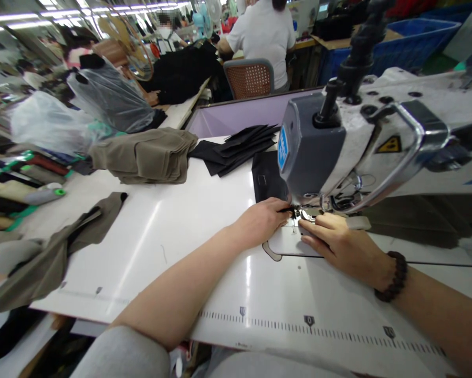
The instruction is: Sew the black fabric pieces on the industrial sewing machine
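Note:
Beside the needle of the sewing machine (312, 144), my left hand (263, 223) has its fingers closed on the edge of a small piece of black fabric (286, 210). My fingertips partly hide that piece. On the other side of the presser foot (299, 212), my right hand (338, 241) rests low over the machine bed with its fingers stretched out, the fingertips close to the foot. A flat black fabric panel (269, 176) with a small stitched rectangle lies just behind my left hand, partly behind the machine head.
Stacks of black pieces (236, 149) and olive-brown fabric (149, 155) lie at the table's back. Olive cloth (412, 218) lies under the machine arm. Thread cones (42, 194) and draped cloth (90, 231) are on the left. Behind, a person (261, 37) sits near a blue crate (412, 47).

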